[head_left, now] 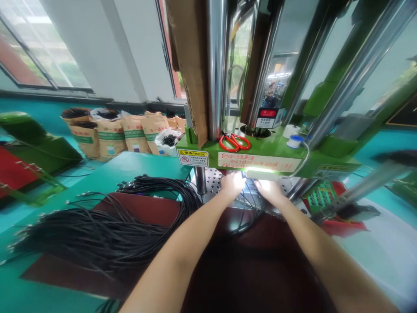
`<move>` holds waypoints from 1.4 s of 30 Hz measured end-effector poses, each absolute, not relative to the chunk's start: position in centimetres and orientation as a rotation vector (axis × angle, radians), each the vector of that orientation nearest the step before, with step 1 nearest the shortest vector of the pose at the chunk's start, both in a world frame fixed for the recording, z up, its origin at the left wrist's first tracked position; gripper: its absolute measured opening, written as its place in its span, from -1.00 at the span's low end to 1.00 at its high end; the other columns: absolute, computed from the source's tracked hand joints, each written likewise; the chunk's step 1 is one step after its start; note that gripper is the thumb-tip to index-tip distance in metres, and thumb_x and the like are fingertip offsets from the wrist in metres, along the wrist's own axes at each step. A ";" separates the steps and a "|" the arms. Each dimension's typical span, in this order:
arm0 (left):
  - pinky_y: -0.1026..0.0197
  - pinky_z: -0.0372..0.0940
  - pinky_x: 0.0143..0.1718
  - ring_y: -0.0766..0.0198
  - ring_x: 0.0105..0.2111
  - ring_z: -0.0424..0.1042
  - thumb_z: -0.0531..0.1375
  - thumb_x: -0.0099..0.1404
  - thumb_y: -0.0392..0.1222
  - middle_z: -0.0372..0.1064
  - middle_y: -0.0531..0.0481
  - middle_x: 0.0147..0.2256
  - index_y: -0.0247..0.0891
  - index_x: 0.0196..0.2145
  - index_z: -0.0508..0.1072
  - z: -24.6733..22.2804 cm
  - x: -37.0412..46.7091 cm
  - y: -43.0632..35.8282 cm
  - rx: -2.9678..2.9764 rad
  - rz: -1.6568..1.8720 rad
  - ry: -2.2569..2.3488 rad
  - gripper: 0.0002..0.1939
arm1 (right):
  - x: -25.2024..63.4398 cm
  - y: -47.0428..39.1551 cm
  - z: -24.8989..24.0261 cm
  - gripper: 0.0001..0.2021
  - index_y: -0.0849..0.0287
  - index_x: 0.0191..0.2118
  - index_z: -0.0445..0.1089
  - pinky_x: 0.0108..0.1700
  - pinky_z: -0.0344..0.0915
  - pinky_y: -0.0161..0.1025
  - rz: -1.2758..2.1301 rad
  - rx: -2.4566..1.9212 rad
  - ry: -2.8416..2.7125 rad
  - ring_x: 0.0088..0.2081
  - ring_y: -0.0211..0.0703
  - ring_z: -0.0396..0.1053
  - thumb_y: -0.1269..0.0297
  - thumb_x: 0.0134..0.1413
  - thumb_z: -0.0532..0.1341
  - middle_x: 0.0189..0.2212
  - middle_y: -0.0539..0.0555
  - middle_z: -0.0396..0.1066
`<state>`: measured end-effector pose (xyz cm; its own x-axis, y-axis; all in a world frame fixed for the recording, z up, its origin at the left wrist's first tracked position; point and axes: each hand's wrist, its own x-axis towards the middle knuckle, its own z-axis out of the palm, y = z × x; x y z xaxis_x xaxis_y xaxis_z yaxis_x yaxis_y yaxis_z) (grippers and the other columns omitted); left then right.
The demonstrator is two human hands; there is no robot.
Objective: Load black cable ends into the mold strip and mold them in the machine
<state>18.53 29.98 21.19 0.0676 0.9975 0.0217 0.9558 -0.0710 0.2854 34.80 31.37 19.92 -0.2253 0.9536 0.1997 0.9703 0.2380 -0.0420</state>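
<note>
Both of my arms reach forward under the green press head. My left hand (232,184) is at the left side of a bluish metal block (250,186), its fingertips lost in glare from the lamp. Opposite it, my right hand (269,191) is at the block's right side, its fingers partly hidden and overexposed. Several thin black cables (249,208) run from the block between my hands and loop down toward me. Whether either hand grips the block or the cables does not show. A bright lamp (262,174) shines just above my hands.
A big bundle of black cables (97,234) lies on the green table (143,161) at left. Red-handled scissors (234,142) and a white-and-blue spool (295,141) rest on the press head (213,154). Steel columns (217,69) rise above. Paper sacks (112,134) stand behind; a button panel (321,194) is right.
</note>
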 end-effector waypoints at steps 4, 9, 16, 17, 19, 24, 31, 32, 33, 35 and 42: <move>0.16 0.32 -0.27 0.13 -0.27 0.43 0.02 0.23 -0.28 0.43 -0.17 -0.34 -0.36 -0.20 0.42 20.6 19.0 29.8 2.136 0.401 2.019 -0.76 | 33.9 31.3 19.9 -0.68 0.26 -0.12 0.41 -0.06 0.22 -0.15 -0.140 -1.829 -2.350 -0.07 0.03 0.33 0.29 0.10 0.02 -0.10 0.22 0.41; 0.17 0.31 -0.28 0.12 -0.29 0.44 -0.01 0.18 -0.34 0.44 -0.19 -0.34 -0.38 -0.18 0.41 19.4 19.0 30.1 2.140 0.501 2.046 -0.71 | 33.0 31.6 19.6 -0.66 0.38 -0.16 0.43 -0.03 0.19 -0.12 -0.200 -1.848 -2.326 -0.05 0.09 0.32 0.38 0.11 -0.03 -0.13 0.33 0.40; 0.14 0.28 -0.22 0.10 -0.18 0.37 -0.04 0.22 -0.31 0.40 -0.20 -0.25 -0.35 -0.14 0.37 19.6 19.4 29.9 2.134 0.587 2.092 -0.70 | 32.9 31.9 19.9 -0.68 0.34 -0.17 0.43 -0.05 0.21 -0.12 -0.223 -1.759 -2.367 -0.12 0.05 0.37 0.43 0.11 -0.04 -0.20 0.30 0.44; 0.13 0.27 -0.20 0.09 -0.14 0.34 -0.04 0.23 -0.29 0.38 -0.21 -0.20 -0.35 -0.12 0.37 19.8 19.7 29.7 2.137 0.611 2.101 -0.69 | 32.9 31.7 20.0 -0.68 0.32 -0.15 0.42 -0.05 0.21 -0.12 -0.225 -1.720 -2.385 -0.13 0.02 0.37 0.42 0.13 -0.05 -0.21 0.27 0.45; 0.13 0.25 -0.16 0.08 -0.08 0.28 -0.05 0.25 -0.25 0.34 -0.22 -0.13 -0.34 -0.10 0.35 19.9 20.2 29.4 2.171 0.656 2.093 -0.68 | 33.0 31.4 20.1 -0.68 0.28 -0.12 0.39 -0.04 0.20 -0.14 -0.233 -1.635 -2.425 -0.14 -0.01 0.37 0.40 0.15 -0.06 -0.21 0.23 0.45; 0.09 0.17 -0.09 0.07 -0.11 0.26 -0.01 0.23 -0.23 0.40 -0.19 -0.30 -0.39 -0.22 0.42 19.6 21.4 28.8 2.263 0.629 2.000 -0.72 | 32.9 31.0 19.9 -0.69 0.27 -0.07 0.34 -0.01 0.17 -0.16 -0.255 -1.476 -2.484 -0.09 -0.05 0.33 0.41 0.16 -0.06 -0.15 0.21 0.42; 0.12 0.12 -0.05 0.11 -0.11 0.26 -0.02 0.23 -0.30 0.38 -0.20 -0.25 -0.39 -0.18 0.43 20.2 21.5 29.6 2.222 0.591 1.994 -0.71 | 32.4 31.8 19.6 -0.75 0.30 -0.23 0.38 -0.06 0.20 -0.18 -0.229 -1.490 -2.498 -0.17 -0.05 0.35 0.42 0.14 -0.03 -0.23 0.23 0.44; 0.12 0.12 -0.05 0.11 -0.11 0.26 -0.02 0.23 -0.30 0.38 -0.20 -0.25 -0.38 -0.17 0.43 20.2 21.5 29.7 2.209 0.592 2.001 -0.70 | 32.3 31.9 19.6 -0.76 0.30 -0.25 0.38 -0.07 0.21 -0.19 -0.222 -1.505 -2.496 -0.19 -0.05 0.36 0.42 0.14 -0.03 -0.25 0.22 0.44; 0.12 0.12 -0.04 0.11 -0.10 0.26 -0.02 0.23 -0.30 0.38 -0.20 -0.25 -0.38 -0.16 0.42 20.1 21.5 29.8 2.197 0.595 2.007 -0.70 | 32.2 32.0 19.5 -0.75 0.30 -0.26 0.39 -0.08 0.22 -0.18 -0.216 -1.521 -2.492 -0.20 -0.05 0.36 0.42 0.14 -0.03 -0.26 0.23 0.44; 0.13 0.11 -0.03 0.12 -0.10 0.26 -0.02 0.23 -0.30 0.39 -0.19 -0.26 -0.38 -0.15 0.42 19.9 21.6 30.1 2.187 0.603 2.010 -0.70 | 32.0 32.1 19.4 -0.73 0.30 -0.26 0.39 -0.09 0.22 -0.17 -0.207 -1.551 -2.479 -0.21 -0.03 0.36 0.41 0.15 -0.05 -0.26 0.24 0.44; 0.07 0.10 -0.02 0.09 -0.09 0.27 -0.08 0.26 -0.32 0.40 -0.18 -0.23 -0.35 -0.19 0.43 20.2 21.3 30.5 2.218 0.617 2.025 -0.68 | 32.2 31.7 19.7 -0.63 0.24 -0.15 0.40 -0.04 0.17 -0.12 -0.176 -1.573 -2.453 -0.13 -0.01 0.34 0.38 0.19 -0.14 -0.23 0.22 0.44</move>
<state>21.34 30.52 20.17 0.0478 0.9694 0.2409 0.9389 -0.1260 0.3204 32.21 31.72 19.69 -0.4019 0.8810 0.2498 0.9076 0.4194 -0.0191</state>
